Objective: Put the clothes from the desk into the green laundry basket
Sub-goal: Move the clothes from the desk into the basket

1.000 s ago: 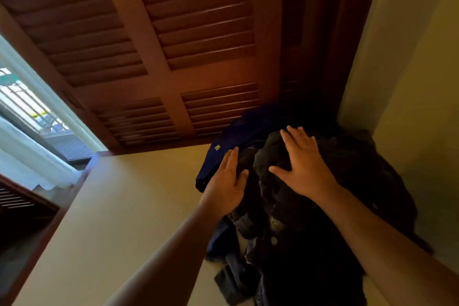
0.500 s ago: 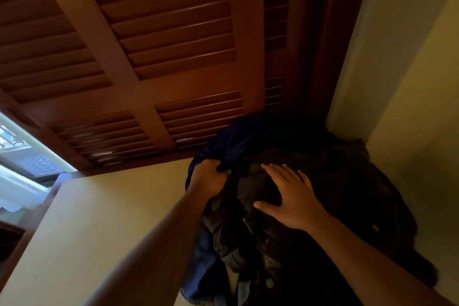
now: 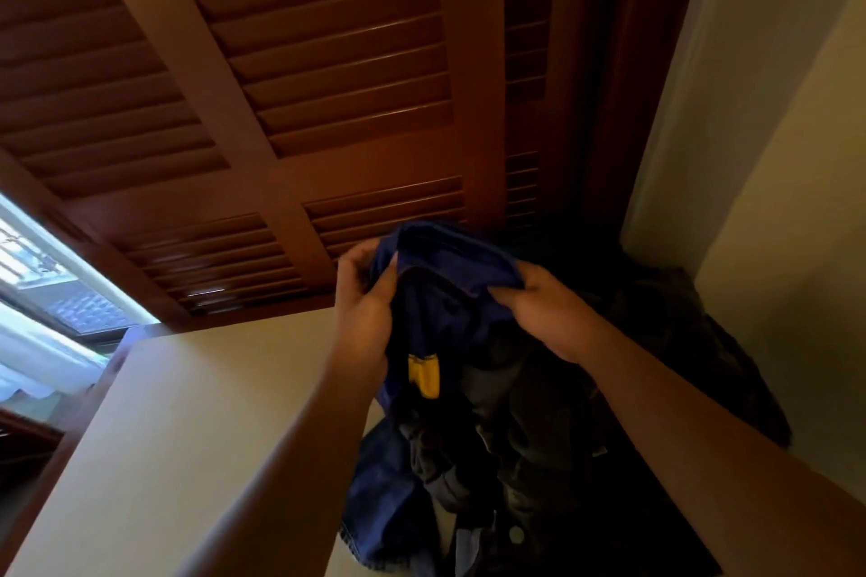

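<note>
At the near edge of the desk [image 3: 178,436] lies a pile of dark clothes [image 3: 539,473]. A blue denim piece [image 3: 389,511] hangs over that near edge, and one pale round button [image 3: 517,535] shows on a dark piece beside it. The rest of the pile runs back along the right edge of the desk to the far right corner.

Above the pile, both hands hold up a blue garment [image 3: 440,295]. The left hand [image 3: 363,309] has its fingers closed around the cloth's left side. The right hand [image 3: 543,309] pinches the cloth's right side with its fingers closed too. The top of the garment is pulled wide between them. A small yellow label [image 3: 423,375] hangs on the blue cloth under the hands. It is too blurry to read any words on it.

Half a second ago only the left hand gripped the blue cloth, and the right hand lay flat and open on the dark pile. Now the right hand has left the pile and grips the blue cloth, which has come up off the heap.

The desk top is pale cream and smooth, and its left part is bare. Behind its far edge stand brown wooden shutters [image 3: 304,84] with slats. A bright window [image 3: 42,276] shows at the left. A pale wall [image 3: 773,131] stands at the right.
</note>
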### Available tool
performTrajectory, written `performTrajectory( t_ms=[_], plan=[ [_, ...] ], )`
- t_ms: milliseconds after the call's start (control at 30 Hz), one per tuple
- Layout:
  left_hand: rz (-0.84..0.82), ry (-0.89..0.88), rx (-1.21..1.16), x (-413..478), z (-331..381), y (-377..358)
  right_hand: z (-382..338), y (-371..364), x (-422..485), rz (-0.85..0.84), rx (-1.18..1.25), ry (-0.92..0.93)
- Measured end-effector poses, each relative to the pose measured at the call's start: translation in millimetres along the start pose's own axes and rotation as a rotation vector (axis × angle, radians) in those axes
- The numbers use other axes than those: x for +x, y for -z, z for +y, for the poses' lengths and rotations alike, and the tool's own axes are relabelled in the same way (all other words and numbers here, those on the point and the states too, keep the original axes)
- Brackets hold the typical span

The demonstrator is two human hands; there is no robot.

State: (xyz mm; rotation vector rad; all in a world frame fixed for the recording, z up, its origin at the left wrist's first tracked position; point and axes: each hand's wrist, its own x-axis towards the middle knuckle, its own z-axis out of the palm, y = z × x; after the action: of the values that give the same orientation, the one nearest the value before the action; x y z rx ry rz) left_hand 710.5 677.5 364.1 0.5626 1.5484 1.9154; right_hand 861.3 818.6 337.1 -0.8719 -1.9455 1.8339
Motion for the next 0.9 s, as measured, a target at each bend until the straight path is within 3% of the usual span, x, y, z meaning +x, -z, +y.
performTrajectory(
  t_ms=[100,200,300,367,500,600,733,800,900],
  plan=[
    [-0.175,0.048,0.040,8.2,-29.3,3.6,1.1,16.1,14.4,0.116,-0.036,0.027],
    [-0.427,0.044,0.428,7.8,-55.8,-11.4,7.9,34.0,34.9,0.114,-0.041,-0.003],
    [-0.417,0.133,0.824,17.0,-67.4,-26.6,17.8,56.3,56.6,0.113,0.206,-0.008],
    [-0.384,0.100,1.029,30.8,-73.3,-25.3,28.9,69.8,73.9,0.129,0.211,-0.044],
    [-0.330,0.068,1.204,49.6,-72.8,-18.9,59.1,83.5,100.1,0.230,-0.442,-0.263],
    [-0.276,0.065,1.213,59.2,-78.7,-17.7,75.9,81.2,110.9,0.124,-0.462,-0.403],
    [-0.142,0.075,1.093,61.9,-93.5,-8.5,69.7,79.2,114.2,0.025,-0.743,-0.531],
    [-0.051,0.086,0.926,58.4,-94.6,1.0,65.0,79.5,112.9,0.117,-0.787,-0.436],
    [0.133,0.120,0.638,54.0,-90.3,17.1,46.6,77.0,93.3,0.304,-0.503,-0.174]
  ],
)
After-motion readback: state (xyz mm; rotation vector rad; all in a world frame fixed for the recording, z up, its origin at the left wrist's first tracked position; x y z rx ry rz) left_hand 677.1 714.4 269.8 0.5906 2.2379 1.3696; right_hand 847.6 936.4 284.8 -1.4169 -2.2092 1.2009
